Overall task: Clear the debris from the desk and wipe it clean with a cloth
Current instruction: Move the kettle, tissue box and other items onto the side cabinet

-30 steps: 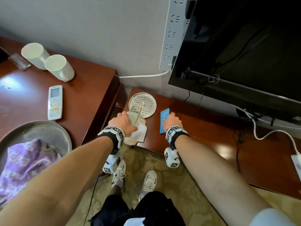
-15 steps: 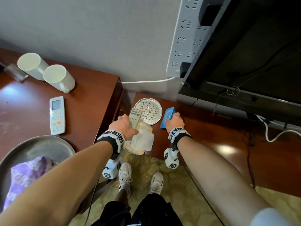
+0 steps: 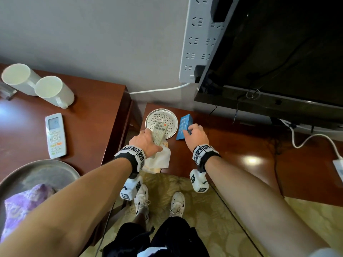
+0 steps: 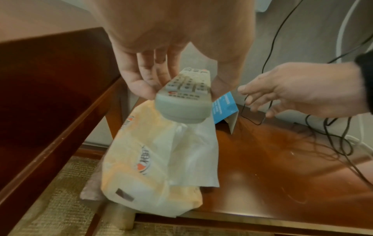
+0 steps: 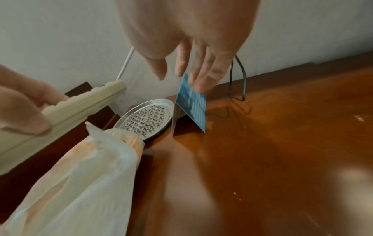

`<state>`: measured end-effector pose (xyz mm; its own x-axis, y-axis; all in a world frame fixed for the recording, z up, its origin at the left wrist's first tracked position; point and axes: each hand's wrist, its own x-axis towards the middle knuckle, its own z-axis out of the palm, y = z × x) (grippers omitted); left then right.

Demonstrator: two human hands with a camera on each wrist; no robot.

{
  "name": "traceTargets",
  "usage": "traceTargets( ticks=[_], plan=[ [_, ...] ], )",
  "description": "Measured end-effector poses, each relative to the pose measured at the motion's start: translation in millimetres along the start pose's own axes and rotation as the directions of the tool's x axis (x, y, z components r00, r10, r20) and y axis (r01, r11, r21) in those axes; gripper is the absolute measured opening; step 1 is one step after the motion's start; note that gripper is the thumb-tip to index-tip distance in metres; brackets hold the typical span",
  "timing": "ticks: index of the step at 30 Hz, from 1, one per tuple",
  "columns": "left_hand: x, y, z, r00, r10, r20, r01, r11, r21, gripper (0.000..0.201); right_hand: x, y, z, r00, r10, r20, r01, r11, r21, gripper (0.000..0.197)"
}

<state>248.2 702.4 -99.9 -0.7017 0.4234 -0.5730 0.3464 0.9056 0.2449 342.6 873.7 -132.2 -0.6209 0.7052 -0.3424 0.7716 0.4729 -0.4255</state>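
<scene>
On the low wooden desk (image 3: 241,154), my left hand (image 3: 148,142) grips a beige TV remote (image 3: 159,132) by its near end, lifted above a soft tissue pack (image 3: 157,161) at the desk's front left corner. In the left wrist view the remote (image 4: 185,99) sits between my thumb and fingers over the pack (image 4: 149,159). My right hand (image 5: 181,79) reaches over a blue folded card (image 5: 193,105), with straight fingers touching its top edge and the thumb apart. A perforated metal plate (image 5: 147,119) lies left of the card. Small crumbs (image 5: 235,193) dot the desk.
A higher table (image 3: 96,130) on the left carries two white mugs (image 3: 53,91), a white air-conditioner remote (image 3: 55,135) and a metal basin (image 3: 37,171) with a purple cloth (image 3: 22,203). A TV (image 3: 278,62), a power strip (image 3: 196,39) and black cables (image 4: 333,140) stand behind the desk.
My left hand has raised the remote a little, so that its tip is over the metal plate. My right hand has slid forward along the blue card to its top.
</scene>
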Motion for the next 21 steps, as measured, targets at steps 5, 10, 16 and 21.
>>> traceTargets(
  ticks=[5,10,16,21],
  plan=[
    [-5,21,12,0.993,0.116,0.032,-0.117,0.993,0.005,0.074,-16,18,-1,0.988,-0.061,0.142,0.037,0.986,0.165,0.032],
    [-15,39,27,0.982,0.162,0.097,-0.161,0.987,-0.020,0.074,-31,29,4,0.963,-0.027,0.270,-0.113,0.864,0.490,0.024],
    [-21,49,37,0.969,0.215,0.123,-0.210,0.977,-0.046,0.061,-39,32,10,0.928,0.027,0.373,-0.278,0.715,0.641,0.009],
    [-17,41,32,0.955,0.286,0.082,-0.287,0.958,-0.006,0.063,-39,48,16,0.923,0.070,0.379,-0.261,0.837,0.481,0.017]
  ],
)
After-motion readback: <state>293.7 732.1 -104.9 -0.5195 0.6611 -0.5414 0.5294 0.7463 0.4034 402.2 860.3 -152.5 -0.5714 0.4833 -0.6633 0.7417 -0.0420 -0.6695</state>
